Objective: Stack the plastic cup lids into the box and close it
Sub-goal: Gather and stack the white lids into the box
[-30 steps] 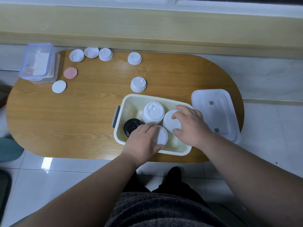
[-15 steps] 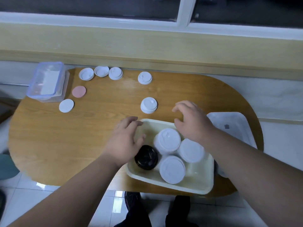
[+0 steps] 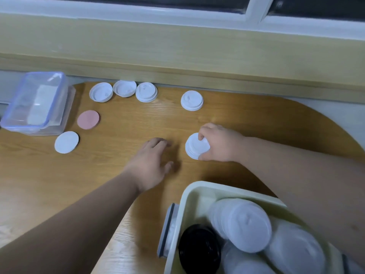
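A cream box (image 3: 186, 196) stands at the near right of the wooden table, holding stacks of white lids (image 3: 245, 222) and a black lid (image 3: 199, 248). My right hand (image 3: 219, 144) grips a small stack of white lids (image 3: 194, 148) on the table beyond the box, fingers and thumb curled round its rim. My left hand (image 3: 151, 165) hovers low over the bare wood to the left of that stack, fingers relaxed, holding nothing. More white lids lie at the far edge: three in a row (image 3: 124, 89) and a single one (image 3: 192, 100).
A clear plastic container with a blue-rimmed lid (image 3: 35, 101) sits at the far left. A pink disc (image 3: 88, 119) and a white disc (image 3: 66, 142) lie beside it. A wooden wall ledge (image 3: 177, 56) runs behind the table.
Both hands left the box and reached forward over the table. My right hand took hold of the lid stack beyond the box. The view shifted forward, so the box sits lower right.
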